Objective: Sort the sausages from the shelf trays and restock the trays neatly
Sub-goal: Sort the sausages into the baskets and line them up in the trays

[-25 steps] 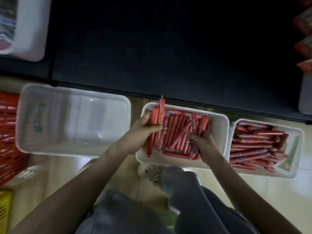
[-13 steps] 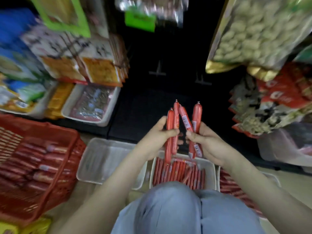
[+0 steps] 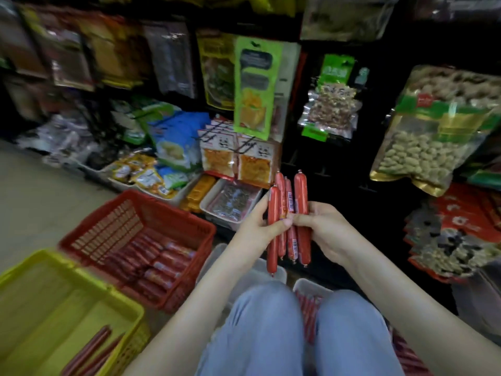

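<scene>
The pale floor (image 3: 35, 191) carries a red basket (image 3: 89, 232) with red sausage packs stacked inside, and just beside it, nearer the viewer, a yellow basket (image 3: 32, 270) holding a few long sausages. White trays (image 3: 267, 272) sit by the person's knees, one showing red sausages. Along the dark bottom shelf (image 3: 311, 169), further white trays (image 3: 214, 191) hold snack packets.

Small grocery shop aisle, hanging snack packets (image 3: 252, 88), bagged peanuts (image 3: 431, 131), red shopping basket (image 3: 135, 248)
</scene>
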Demonstrator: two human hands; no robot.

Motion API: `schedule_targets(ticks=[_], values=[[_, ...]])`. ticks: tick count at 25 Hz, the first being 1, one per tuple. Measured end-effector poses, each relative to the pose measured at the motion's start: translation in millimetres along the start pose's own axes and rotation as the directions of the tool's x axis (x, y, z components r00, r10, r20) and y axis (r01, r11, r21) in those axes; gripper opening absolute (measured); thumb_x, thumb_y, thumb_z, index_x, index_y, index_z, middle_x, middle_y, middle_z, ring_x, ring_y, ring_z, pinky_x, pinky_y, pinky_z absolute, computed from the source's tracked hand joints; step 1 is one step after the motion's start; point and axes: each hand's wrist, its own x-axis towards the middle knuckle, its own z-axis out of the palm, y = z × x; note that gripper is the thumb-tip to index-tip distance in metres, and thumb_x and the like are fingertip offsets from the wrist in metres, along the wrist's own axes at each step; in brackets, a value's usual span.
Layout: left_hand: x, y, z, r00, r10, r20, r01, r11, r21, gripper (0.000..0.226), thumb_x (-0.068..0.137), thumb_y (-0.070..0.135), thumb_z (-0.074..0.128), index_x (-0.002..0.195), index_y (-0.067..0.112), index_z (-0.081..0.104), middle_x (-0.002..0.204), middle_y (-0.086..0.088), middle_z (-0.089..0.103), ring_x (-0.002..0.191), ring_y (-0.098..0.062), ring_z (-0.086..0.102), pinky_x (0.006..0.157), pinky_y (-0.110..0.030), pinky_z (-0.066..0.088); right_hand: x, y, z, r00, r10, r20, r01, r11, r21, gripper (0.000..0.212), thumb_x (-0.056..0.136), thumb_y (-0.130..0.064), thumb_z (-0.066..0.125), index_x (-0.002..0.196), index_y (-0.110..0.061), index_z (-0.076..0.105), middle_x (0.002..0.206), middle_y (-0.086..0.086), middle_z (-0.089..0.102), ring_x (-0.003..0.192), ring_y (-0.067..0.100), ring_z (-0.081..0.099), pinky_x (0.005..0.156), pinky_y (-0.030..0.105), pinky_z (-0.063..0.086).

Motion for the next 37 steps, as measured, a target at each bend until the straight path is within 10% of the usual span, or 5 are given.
schedule_targets(ticks=[9,21,29,37], values=[[-140.5,39.6,-163.6,0.86,0.081,-0.504,-0.091,0.996,0.005,0.056,0.075,0.011,0.075,0.121,0.032,0.05,0.115,-0.004,0.067,0.108,-0.02,0.064,0.098,-0.047,0.048,-1.3,-28.0,224.7,0.875,0.039,0.483,0.064,0.979,-0.195,0.017,0.086,0.006,0.058,0.101,0.001,0.066,0.079,0.012,0.072,0.064,0.018,0.069,0.053,0.022,0.054],[-234.4,-46.7,-291.9,0.535,-0.277,-0.798,0.019,0.949,-0.316,0.038,0.079,0.0,0.069,0.108,0.022,0.058,0.1,-0.009,0.069,0.089,-0.026,0.065,0.079,-0.046,0.052,51.6,86.9,401.3,0.525,0.28,0.804,0.096,0.919,-0.383,0.023,0.089,0.004,0.057,0.11,-0.001,0.063,0.098,0.012,0.071,0.084,0.018,0.068,0.08,0.032,0.057],[-238.2,-127.3,-359.4,0.323,-0.493,-0.808,-0.135,0.821,-0.555,0.034,0.086,-0.006,0.058,0.114,0.012,0.051,0.092,-0.019,0.069,0.076,-0.026,0.07,0.06,-0.038,0.059,148.4,169.2,418.9,0.596,0.379,0.708,0.134,0.823,-0.553,0.022,0.091,-0.005,0.06,0.11,-0.013,0.055,0.094,0.008,0.063,0.079,0.017,0.057,0.076,0.044,0.052],[-222.1,-187.6,-378.3,0.241,-0.597,-0.765,-0.178,0.748,-0.639,0.031,0.087,-0.008,0.056,0.111,0.012,0.051,0.079,-0.012,0.072,0.071,-0.021,0.071,0.057,-0.037,0.059,202.0,238.9,408.6,0.598,0.396,0.697,0.019,0.862,-0.507,0.047,0.087,0.006,0.058,0.129,-0.014,0.053,0.12,0.01,0.058,0.104,0.013,0.059,0.085,0.017,0.049]])
